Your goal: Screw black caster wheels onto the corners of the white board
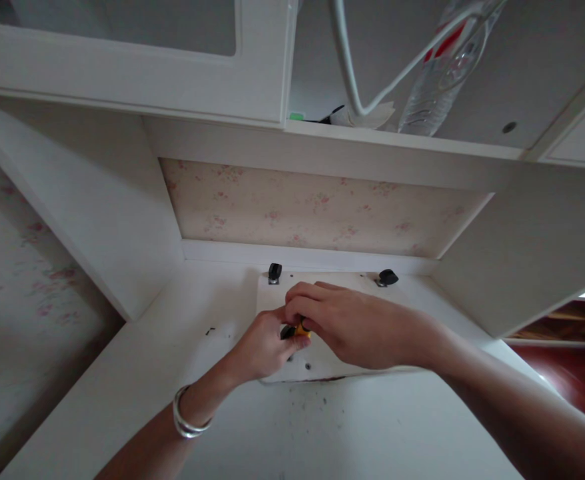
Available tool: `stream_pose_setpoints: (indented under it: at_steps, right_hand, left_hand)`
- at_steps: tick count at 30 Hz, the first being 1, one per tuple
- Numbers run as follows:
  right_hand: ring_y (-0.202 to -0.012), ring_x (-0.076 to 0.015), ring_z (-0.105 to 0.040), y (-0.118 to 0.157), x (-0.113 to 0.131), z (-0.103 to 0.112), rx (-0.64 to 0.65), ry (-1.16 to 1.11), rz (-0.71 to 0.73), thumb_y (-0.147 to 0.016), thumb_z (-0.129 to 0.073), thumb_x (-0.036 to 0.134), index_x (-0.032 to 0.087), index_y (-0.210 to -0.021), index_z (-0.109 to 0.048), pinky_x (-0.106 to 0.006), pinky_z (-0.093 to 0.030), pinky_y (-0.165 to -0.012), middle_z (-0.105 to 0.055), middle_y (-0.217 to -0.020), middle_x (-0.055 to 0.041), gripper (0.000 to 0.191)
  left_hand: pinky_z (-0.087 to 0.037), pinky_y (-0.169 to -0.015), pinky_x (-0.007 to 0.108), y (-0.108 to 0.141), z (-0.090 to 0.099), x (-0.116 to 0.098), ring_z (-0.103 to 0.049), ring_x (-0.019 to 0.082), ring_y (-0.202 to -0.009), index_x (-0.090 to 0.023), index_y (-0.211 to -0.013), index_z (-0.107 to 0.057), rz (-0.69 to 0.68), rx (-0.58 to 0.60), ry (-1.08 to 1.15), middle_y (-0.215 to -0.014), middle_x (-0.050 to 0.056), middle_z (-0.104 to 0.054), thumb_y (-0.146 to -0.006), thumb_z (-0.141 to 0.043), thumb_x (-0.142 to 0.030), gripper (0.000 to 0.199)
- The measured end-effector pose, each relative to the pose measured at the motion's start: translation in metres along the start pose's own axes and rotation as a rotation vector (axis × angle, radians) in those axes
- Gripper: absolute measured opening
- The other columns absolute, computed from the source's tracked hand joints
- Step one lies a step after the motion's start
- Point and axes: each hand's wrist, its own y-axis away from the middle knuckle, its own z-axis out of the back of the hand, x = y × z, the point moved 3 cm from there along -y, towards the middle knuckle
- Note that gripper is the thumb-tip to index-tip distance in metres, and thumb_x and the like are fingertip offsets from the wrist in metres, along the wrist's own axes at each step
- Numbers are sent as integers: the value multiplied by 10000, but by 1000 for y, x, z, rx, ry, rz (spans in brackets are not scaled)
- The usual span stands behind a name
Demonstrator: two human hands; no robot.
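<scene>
My left hand point(260, 347), with silver bangles at its wrist, is closed around a black caster point(287, 332), largely hidden by the fingers. My right hand point(345, 320) reaches over from the right, its curled fingers closed on a yellow-and-black screwdriver point(302, 329); most of the tool is covered, and the left thumb touches it. Both hands are over a white board point(372, 353) lying on the white desk. Two more black casters stand at the board's far corners, one on the left point(274, 273) and one on the right point(387, 277). Screw holes show near the board's front edge.
A small dark piece point(210, 331) lies on the desk point(212, 413) left of the board. Side panels flank the desk. Overhead, a shelf point(407, 140) holds a clear plastic bottle point(430, 93), and a white cable point(345, 60) hangs in front of it.
</scene>
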Motion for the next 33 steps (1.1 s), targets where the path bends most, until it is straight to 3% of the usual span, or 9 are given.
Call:
stream_pose_setpoints:
  at_steps: [2, 5, 8, 12, 19, 23, 25, 30, 33]
  right_hand:
    - [-826, -197, -619, -3, 1, -1, -110, 177, -163, -952, -485, 238, 188, -1034, -575, -328, -465, -698, -619, -1048, -60, 131]
    - [-600, -226, -615, -4, 1, -3, -207, 418, -411, -974, -403, 522, 187, -907, -583, -320, -371, -513, -634, -763, -59, 387]
    - [-596, -226, -616, -2, 1, -5, -156, 492, -370, -988, -423, 409, 184, -870, -580, -303, -326, -506, -612, -667, -57, 298]
    - [-721, -183, -621, 4, -1, 2, -63, 342, -147, -956, -489, 211, 205, -1005, -572, -297, -366, -581, -653, -917, -42, 97]
    - [-633, -235, -630, 1, -9, 3, -96, 480, -388, -1001, -368, 464, 184, -987, -598, -301, -316, -527, -642, -703, -73, 362]
    - [-715, -202, -627, 2, -1, 7, -9, 333, -200, -947, -491, 219, 202, -1033, -588, -303, -345, -576, -655, -837, -54, 130]
    - [-735, -168, -616, 4, 3, 11, 49, 225, -112, -903, -529, 143, 247, -1105, -572, -298, -364, -603, -648, -970, -29, 231]
    - [-690, -217, -635, 1, -1, 10, -48, 314, -276, -978, -429, 504, 241, -1065, -587, -303, -349, -552, -662, -836, -46, 320]
    - [-627, -215, -623, -2, -5, 4, -57, 435, -326, -1005, -393, 442, 187, -974, -602, -291, -315, -528, -638, -705, -61, 331]
  left_hand:
    - [-467, -712, 259, 1, -2, -1, -627, 167, -771, -197, -846, -639, -17, -74, 36, -844, -3, -700, -751, -717, -203, 123]
    - [-472, -763, 281, 4, -3, 0, -618, 174, -788, -196, -842, -625, -14, -186, 51, -837, 0, -675, -701, -780, -222, 211]
    - [-469, -738, 282, 5, -4, 1, -597, 167, -780, -199, -909, -621, -5, -83, 83, -839, 0, -649, -794, -694, -237, 141]
    - [-463, -679, 261, 3, 2, -1, -588, 155, -759, -199, -984, -635, -6, 127, 149, -862, 6, -658, -902, -542, -236, 129]
    - [-468, -790, 279, -5, 9, -5, -619, 162, -810, -204, -873, -656, -37, -82, 49, -895, -6, -693, -723, -770, -216, 189]
    - [-468, -719, 267, -2, 8, -7, -587, 146, -762, -191, -912, -627, -20, 81, 84, -876, 8, -666, -815, -663, -235, 112]
    - [-461, -676, 255, 0, 8, -7, -577, 141, -740, -188, -912, -634, 7, 184, 103, -858, 9, -664, -852, -603, -238, 84]
    - [-465, -712, 256, -2, 6, -9, -606, 148, -750, -196, -841, -667, -15, 69, 119, -833, -13, -689, -761, -716, -213, 95]
    - [-464, -797, 265, -5, 5, -13, -634, 158, -823, -202, -791, -670, -68, 12, 114, -893, -12, -709, -740, -743, -198, 89]
